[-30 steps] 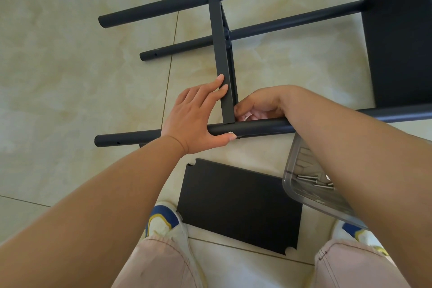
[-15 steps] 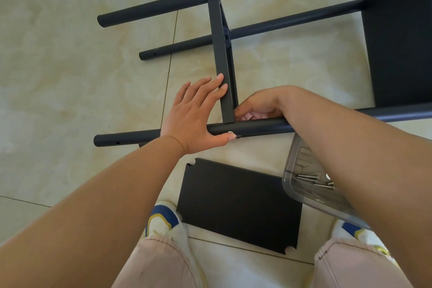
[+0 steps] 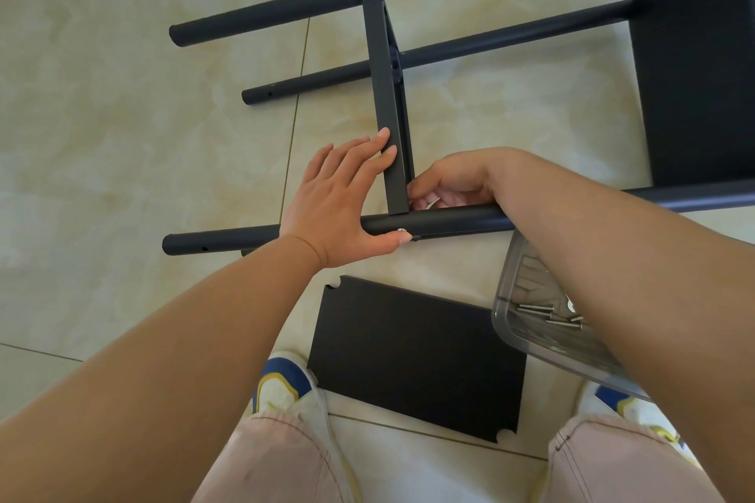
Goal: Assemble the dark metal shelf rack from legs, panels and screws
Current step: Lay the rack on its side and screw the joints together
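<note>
**Hands steadying a shelf panel against the near leg**

Left hand (image 3: 339, 200) lies across the near leg (image 3: 441, 223), fingers straight, the fingertips (image 3: 386, 135) pressing the edge of the upright panel (image 3: 386, 94), the thumb hooked under the leg beside a small silver screw head (image 3: 402, 231). My right hand (image 3: 447, 186) sits just right of that panel, fingers curled in toward the corner where panel meets leg; something pale shows in the fingers, but I cannot tell what it is.

I judge the step to be fastening this panel corner to the leg. To do it well, I would keep the left palm firm so the panel stays square and the holes stay lined up, and turn the fastener gently until it seats.

Outward, the rack lies on its side on a pale tiled floor (image 3: 122, 135). Two more legs, the far leg (image 3: 286, 10) and the middle leg (image 3: 327, 80), run leftward with free ends; a large dark panel (image 3: 702, 53) closes the right. A loose panel (image 3: 416, 355) lies near my shoes, its notched corners exposed. A clear tray (image 3: 527, 339) holding screws (image 3: 535, 307) sits under my right forearm, close enough to knock. Open floor lies to the left.
</note>
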